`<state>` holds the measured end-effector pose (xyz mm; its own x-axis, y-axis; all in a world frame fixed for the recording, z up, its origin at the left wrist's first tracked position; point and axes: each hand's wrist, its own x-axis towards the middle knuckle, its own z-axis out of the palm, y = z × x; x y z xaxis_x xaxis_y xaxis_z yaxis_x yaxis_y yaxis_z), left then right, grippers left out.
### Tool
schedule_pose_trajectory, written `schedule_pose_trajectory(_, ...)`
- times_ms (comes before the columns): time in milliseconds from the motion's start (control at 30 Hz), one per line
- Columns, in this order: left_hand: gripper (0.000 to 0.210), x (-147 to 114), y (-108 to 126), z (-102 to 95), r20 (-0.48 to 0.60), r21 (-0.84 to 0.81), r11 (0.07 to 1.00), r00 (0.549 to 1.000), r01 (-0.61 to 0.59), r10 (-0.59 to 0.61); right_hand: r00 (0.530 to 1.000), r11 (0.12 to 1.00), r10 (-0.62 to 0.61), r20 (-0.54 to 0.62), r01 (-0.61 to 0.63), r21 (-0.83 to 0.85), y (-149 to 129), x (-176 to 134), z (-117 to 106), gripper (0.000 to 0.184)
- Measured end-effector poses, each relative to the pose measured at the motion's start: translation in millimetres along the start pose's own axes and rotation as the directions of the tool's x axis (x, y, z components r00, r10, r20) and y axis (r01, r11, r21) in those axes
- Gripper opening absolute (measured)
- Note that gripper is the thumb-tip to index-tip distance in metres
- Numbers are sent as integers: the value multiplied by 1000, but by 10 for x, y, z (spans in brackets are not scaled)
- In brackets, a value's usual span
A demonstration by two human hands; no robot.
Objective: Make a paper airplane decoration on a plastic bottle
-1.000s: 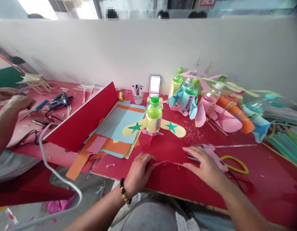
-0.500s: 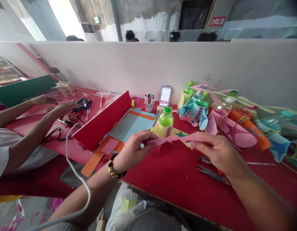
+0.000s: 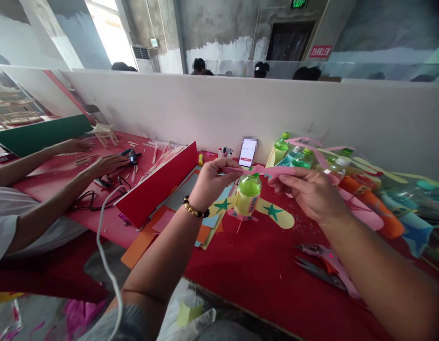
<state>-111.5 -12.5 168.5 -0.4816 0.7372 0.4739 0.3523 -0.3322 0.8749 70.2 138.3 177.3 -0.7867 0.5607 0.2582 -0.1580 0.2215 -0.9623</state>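
Stretched level between my hands is a pink paper strip (image 3: pixel 281 171), shaped like a propeller. My left hand (image 3: pixel 215 182) pinches its left end; my right hand (image 3: pixel 304 187) grips the right end between thumb and fingers. Just under the strip's middle stands a green plastic bottle (image 3: pixel 249 189) with a green cap, wrapped in yellow paper. Yellow paper wings (image 3: pixel 278 215) with green stars spread from its sides. The strip hides part of the cap, and whether the two touch I cannot tell.
Scissors (image 3: pixel 322 272) and a pink glue gun (image 3: pixel 335 260) lie near my right forearm. Decorated bottles (image 3: pixel 361 203) crowd the right side. A red divider (image 3: pixel 158 187), paper sheets (image 3: pixel 143 241) and a phone (image 3: pixel 248 152) stand or lie around. At left, a co-worker's hands (image 3: pixel 111 163) rest over sticks.
Both my hands have moved forward and up with the pink strip, bringing it over the bottle's cap. The head view has shifted slightly.
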Motion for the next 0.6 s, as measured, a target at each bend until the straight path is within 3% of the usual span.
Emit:
schedule_pose_trajectory(133,4,107,-71,5,-80,60,997,996,-43,48,1000,997,-4,5,4,76,-20,44,0,22)
schedule_pose_trajectory(233,7,178,-168,17,-80,87,992,992,-93,100,1000,990,1,10,-3,141,15,88,-14,22)
schedule_pose_trajectory(433,21,268,-354,21,50,169,918,933,-358,355,1000,979,3,-3,-3,205,93,193,-25,17)
schedule_pose_trajectory(600,31,342,-415,-4,170,319,818,878,-478,447,982,998,38,-186,-27,61,163,307,59,8)
